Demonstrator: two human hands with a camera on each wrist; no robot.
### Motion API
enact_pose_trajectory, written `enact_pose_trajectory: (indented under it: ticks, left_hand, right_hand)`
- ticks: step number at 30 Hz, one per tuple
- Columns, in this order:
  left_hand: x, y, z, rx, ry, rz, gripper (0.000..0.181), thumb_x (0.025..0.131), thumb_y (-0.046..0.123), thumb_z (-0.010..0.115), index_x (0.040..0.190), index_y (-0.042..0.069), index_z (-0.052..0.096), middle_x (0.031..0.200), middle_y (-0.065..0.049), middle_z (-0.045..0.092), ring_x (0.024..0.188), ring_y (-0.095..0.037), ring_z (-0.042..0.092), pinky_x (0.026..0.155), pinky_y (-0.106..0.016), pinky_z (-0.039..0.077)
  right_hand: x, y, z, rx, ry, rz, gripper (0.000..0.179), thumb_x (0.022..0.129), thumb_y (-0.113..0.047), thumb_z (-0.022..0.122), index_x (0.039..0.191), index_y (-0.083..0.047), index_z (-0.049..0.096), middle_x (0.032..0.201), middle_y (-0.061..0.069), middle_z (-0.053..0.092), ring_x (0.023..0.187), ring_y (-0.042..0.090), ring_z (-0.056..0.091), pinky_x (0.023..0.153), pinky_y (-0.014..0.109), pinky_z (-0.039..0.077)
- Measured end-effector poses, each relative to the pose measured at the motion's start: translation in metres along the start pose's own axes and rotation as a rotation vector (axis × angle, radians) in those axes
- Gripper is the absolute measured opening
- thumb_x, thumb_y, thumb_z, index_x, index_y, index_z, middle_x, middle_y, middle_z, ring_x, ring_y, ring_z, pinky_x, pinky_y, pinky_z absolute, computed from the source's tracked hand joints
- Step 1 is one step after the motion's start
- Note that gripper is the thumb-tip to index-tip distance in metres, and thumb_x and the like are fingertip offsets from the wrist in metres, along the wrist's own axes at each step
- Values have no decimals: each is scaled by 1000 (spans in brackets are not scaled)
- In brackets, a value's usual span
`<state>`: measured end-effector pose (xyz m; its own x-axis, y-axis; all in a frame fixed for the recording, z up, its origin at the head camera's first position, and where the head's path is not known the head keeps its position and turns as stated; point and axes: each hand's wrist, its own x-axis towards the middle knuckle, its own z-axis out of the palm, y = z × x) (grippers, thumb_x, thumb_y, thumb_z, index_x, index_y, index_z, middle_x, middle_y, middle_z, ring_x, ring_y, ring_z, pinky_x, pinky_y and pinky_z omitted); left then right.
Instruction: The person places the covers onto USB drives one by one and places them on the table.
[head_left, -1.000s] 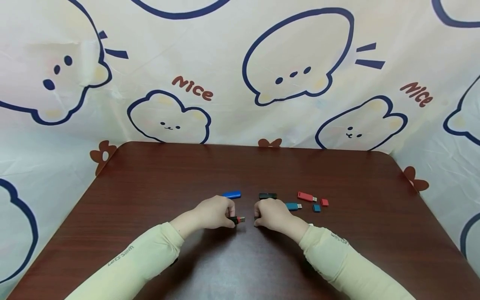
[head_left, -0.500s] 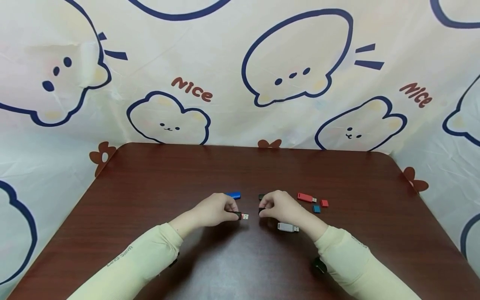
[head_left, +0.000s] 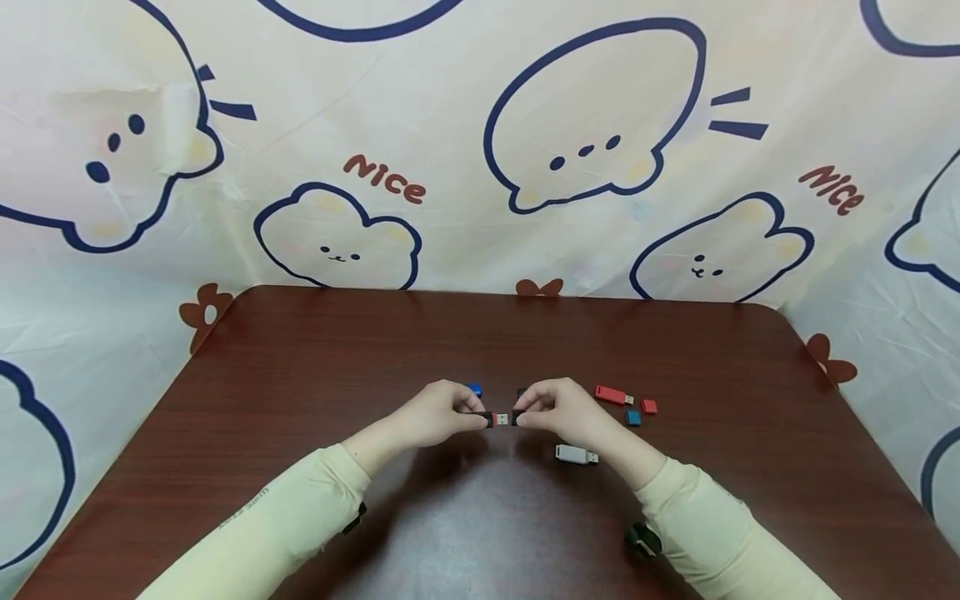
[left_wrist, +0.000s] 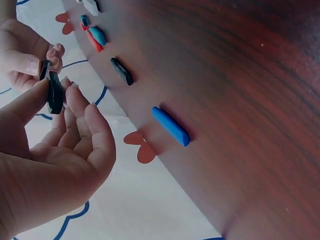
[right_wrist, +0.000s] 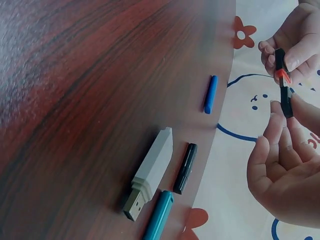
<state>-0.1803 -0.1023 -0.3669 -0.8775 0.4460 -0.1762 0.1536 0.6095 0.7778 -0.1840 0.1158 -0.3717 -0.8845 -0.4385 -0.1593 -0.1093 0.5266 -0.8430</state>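
My left hand (head_left: 438, 412) pinches a black USB flash drive (right_wrist: 280, 59) between thumb and fingers. Its red collar and metal plug point right, toward the other hand. With thumb and fingertips my right hand (head_left: 558, 408) grips a small black cap (right_wrist: 286, 102). The cap lines up with the plug, right at its tip in the right wrist view. Both hands are raised over the table, close together. Behind the left hand lies a blue flash drive (left_wrist: 171, 126), partly covered in the head view. A black flash drive (left_wrist: 122, 71) lies behind the right hand.
On the right lie a red flash drive (head_left: 613, 395), a red cap (head_left: 648, 407) and a teal cap (head_left: 633, 418). A grey flash drive (head_left: 576, 455) sits near the right forearm. The right hand hides a teal drive (right_wrist: 159, 215) from the head view.
Both hands have risen and come closer together, bringing the plug and the cap into line. The right forearm has shifted right, uncovering the grey drive and covering the teal one.
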Motion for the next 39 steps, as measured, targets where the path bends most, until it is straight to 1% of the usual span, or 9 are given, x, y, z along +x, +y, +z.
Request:
enact_pose_trajectory:
  ticks: [6,11,18,26,32,39]
  left_hand:
    - [1,2,3,-13,-13,-11,10,85,15,67,87,6,68,72,3,59,69,-9,46,61,-23,38]
    - [1,4,4,-29,-24,-28,11,86,16,66,89,6,68,75,1,61,70,-10,47,62,-23,39]
    - [1,5,8,-39,-30,9,11,85,16,67,87,5,68,75,2,62,71,-9,49,64,-23,40]
    - [2,5,9,-42,-35,10,10,85,14,66,87,5,68,74,3,62,70,-8,48,64,-22,40]
    - [2,6,9,-62,-40,20,11,84,13,67,86,3,68,73,3,62,69,-7,48,62,-22,40]
    - [2,9,10,-74,-49,9,11,84,13,67,87,2,68,72,1,63,67,-7,48,60,-22,39]
  right_hand:
    - [0,-1,1,-1,-6,-1,12,84,-11,67,93,-4,71,80,5,68,72,14,55,65,30,44]
    - [-1,1,2,7,-2,-1,13,84,-11,67,93,-3,71,81,6,68,72,14,54,64,30,44]
    - [-1,1,4,12,-3,-2,13,85,-10,67,94,-3,70,82,6,68,72,14,55,65,29,45]
    - [-2,2,5,25,-4,-19,13,85,-10,67,94,-2,70,82,7,68,72,14,56,65,30,46]
    - [-2,4,5,39,5,-34,14,84,-11,68,95,-1,68,82,8,68,74,15,58,66,30,46]
    - [-3,4,5,47,30,-39,13,80,-9,72,83,-2,62,70,4,65,68,14,52,62,28,41]
